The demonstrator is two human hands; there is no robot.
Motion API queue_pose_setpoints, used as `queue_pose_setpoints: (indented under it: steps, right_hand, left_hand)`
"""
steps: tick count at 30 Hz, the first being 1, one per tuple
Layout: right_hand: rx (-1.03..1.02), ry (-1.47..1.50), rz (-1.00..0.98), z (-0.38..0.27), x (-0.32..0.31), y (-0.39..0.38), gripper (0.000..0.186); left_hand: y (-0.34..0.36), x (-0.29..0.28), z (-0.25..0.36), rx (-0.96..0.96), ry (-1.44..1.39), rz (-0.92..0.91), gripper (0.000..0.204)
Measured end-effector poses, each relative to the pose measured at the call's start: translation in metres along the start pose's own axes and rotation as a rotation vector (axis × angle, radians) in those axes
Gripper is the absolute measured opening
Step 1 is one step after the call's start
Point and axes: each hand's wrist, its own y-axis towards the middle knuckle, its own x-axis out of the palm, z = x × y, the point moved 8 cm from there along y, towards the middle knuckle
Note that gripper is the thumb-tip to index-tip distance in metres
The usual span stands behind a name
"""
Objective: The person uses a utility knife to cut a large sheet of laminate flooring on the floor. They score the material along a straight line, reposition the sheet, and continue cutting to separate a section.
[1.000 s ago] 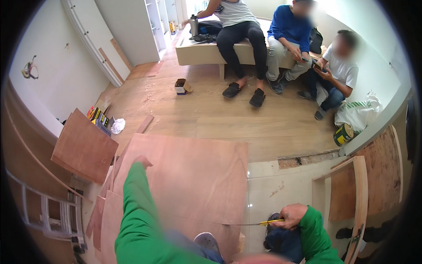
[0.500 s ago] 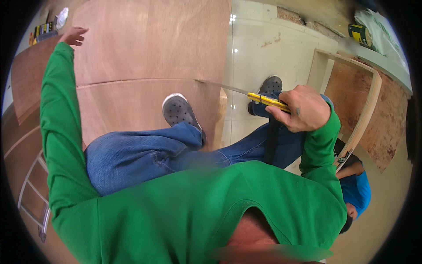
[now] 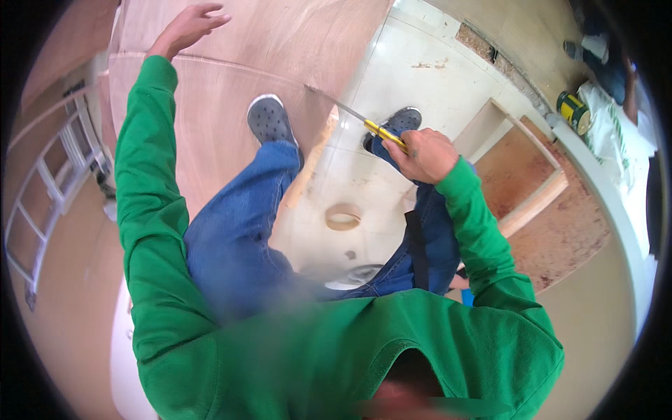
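My left hand is at the pink-brown plywood sheet, beyond a long line across it, with its fingers apart and nothing held. My right hand is closed round the handle of a yellow-handled tool; its long thin metal blade slants up-left to the sheet, its tip at that line near the sheet's right part. My left shoe stands on the plywood, my right one beside it. Between my legs a round beige roll lies on the pale tiles.
An aluminum ladder is at the left. A wooden frame and stained board stand at the right, near a dark green-and-yellow can and white bag. Another person's legs show at the top right.
The view has swung down from the people on the bed toward my legs. My left leg now angles outward, showing the tiles and roll. My right hand still grips the tool.
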Motion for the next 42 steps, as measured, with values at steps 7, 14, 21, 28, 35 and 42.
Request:
queue_pose_setpoints:
  steps: [7,14,21,28,35,42]
  right_hand:
    - [0.063,0.126,-0.160,0.014,0.043,-0.029,0.054]
    - [-0.139,-0.087,-0.231,0.000,0.064,-0.015,0.032]
    - [0.024,0.231,-0.080,-0.016,0.056,-0.017,0.054]
    - [0.168,0.196,-0.019,-0.025,0.049,-0.030,0.062]
    - [0.190,0.183,-0.036,-0.035,0.047,-0.034,0.062]
    - [0.253,0.159,-0.064,-0.046,0.037,-0.038,0.062]
  left_hand:
    - [-0.209,-0.026,0.153,0.134,-0.141,0.030,0.063]
    - [-0.366,0.018,0.309,0.220,-0.752,-0.032,0.062]
    - [-0.311,0.093,0.332,0.150,-0.447,0.035,0.054]
    - [-0.293,0.090,0.297,0.022,-0.597,0.127,0.058]
    - [-0.304,0.081,0.274,-0.015,-0.595,0.103,0.064]
    - [-0.305,0.062,0.263,-0.045,-0.625,0.145,0.065]
